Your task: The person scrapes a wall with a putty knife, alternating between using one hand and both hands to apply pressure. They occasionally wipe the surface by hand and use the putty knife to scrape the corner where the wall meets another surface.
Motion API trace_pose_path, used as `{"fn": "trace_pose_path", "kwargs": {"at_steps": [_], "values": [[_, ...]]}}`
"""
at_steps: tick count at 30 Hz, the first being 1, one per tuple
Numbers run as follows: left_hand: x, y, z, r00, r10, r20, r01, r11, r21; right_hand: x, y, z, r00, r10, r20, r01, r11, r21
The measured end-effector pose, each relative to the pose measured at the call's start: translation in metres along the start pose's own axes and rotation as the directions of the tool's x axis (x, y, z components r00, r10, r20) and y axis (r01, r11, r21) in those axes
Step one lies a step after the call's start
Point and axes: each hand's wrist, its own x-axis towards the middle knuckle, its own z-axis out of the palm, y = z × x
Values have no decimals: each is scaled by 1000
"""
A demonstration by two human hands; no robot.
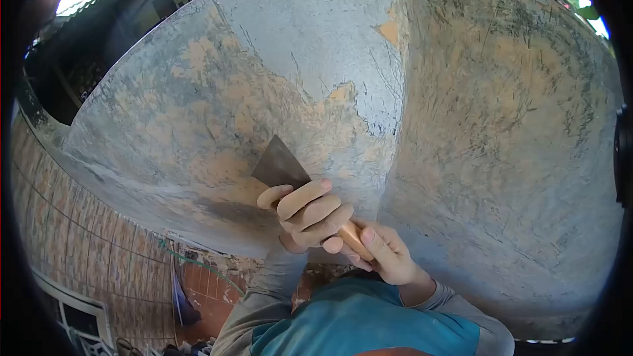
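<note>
Your left hand point(308, 216) and right hand point(386, 254) both grip closed the wooden-handled metal scraper point(290, 178) (blade on the grey peeling wall point(264, 79)).

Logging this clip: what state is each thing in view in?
Scraper: gripped by both hands, blade flat against the wall.
Left hand: closed around the scraper near the blade.
Right hand: closed on the wooden handle end.
Wall: grey coat partly scraped off, orange patches exposed.

Both hands wrapped around a scraper point(290, 178): left hand point(308, 214) gripping near the dark metal blade, right hand point(386, 254) clasping the wooden handle's end. Blade pressed flat against a grey wall point(277, 59) with patchy orange showing through. Tiled floor point(72, 237) far below.
</note>
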Motion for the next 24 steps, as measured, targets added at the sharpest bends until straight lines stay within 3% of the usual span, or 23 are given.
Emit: {"fn": "trace_pose_path", "kwargs": {"at_steps": [1, 3, 5, 6, 9, 11, 14, 17, 18, 19, 21, 24], "values": [[-1, 3, 0, 1000, -7, -29, 7, 1000, 10, 2, -6, 29, 972, 5, -235, -78, 950, -301], [4, 1, -6, 997, -41, -69, 39, 999, -32, 19, -3, 56, 889, -229, -397, -118, 723, -681], [7, 2, -6, 988, -109, -112, 96, 988, -122, 31, 1, 61, 857, -438, -272, -19, 501, -865], [9, 4, -7, 986, -124, -110, 103, 978, -182, 33, 2, 61, 837, -502, -219, -5, 392, -920], [4, 21, 3, 908, -262, -327, 175, 946, -273, 30, -2, 60, 810, -573, -125, -83, 99, -992], [5, 24, 5, 881, -277, -383, 206, 954, -217, 28, 1, 62, 773, -630, -67, -137, -63, -989], [8, 33, 5, 779, -476, -408, 361, 872, -329, 29, 5, 59, 729, -683, 45, -231, -307, -923], [3, 56, -12, 526, -846, 85, 675, 355, -646, 34, 7, 53, 727, -677, 115, -283, -448, -848], [12, 59, -13, 381, -877, 291, 796, 151, -586, 36, 9, 52, 733, -668, 128, -292, -480, -827], [10, 49, -22, 376, -745, 551, 828, 2, -561, 40, 12, 51, 722, -679, 130, -297, -475, -828], [13, 42, -20, 328, -627, 707, 741, -294, -604, 49, 22, 47, 702, -699, 138, -303, -469, -829], [32, 33, -21, 243, -598, 764, 739, -395, -545, 53, 37, 41, 705, -706, 72, -351, -435, -829]]}}
